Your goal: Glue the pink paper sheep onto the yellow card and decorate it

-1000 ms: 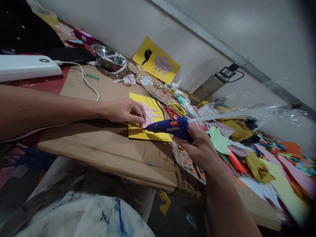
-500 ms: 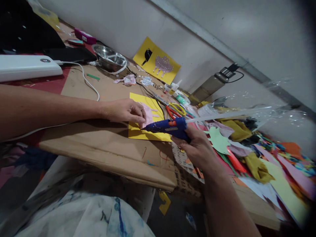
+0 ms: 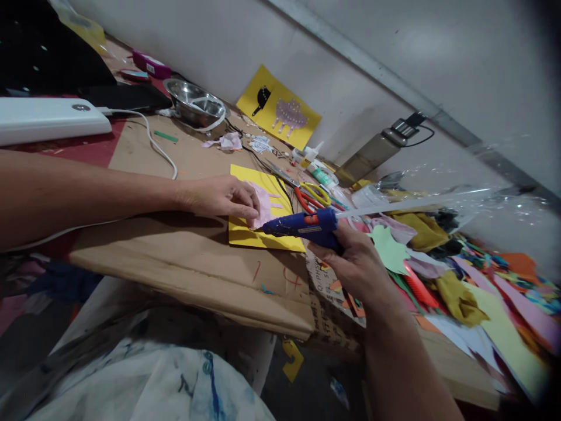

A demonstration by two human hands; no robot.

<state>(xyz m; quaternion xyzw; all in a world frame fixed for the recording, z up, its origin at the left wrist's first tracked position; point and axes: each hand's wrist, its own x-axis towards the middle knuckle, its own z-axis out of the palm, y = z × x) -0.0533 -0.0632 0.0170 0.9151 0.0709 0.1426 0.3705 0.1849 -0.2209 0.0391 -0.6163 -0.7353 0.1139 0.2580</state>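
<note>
One blue glue gun [image 3: 298, 227] is grasped in the fingers of the right hand [image 3: 359, 257], near the front edge of the cardboard-covered counter [image 3: 175, 251]. Its long axis runs crosswise, nozzle pointing toward the counter's left side, one glue stick [image 3: 381, 207] jutting out rightward. Two yellow cards show: a nearer card [image 3: 239, 237] flat by the front edge, a farther card [image 3: 270, 96] at the back edge. Each bears one pink cut-out [image 3: 264, 204]. The left hand [image 3: 223, 197] touches the nearer one; whether its fingers pinch it, I cannot tell.

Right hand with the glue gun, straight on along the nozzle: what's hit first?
Probably the pink paper cut-out on the yellow card, close by the left hand; depth is unclear, so the nozzle may be touching it.
</note>
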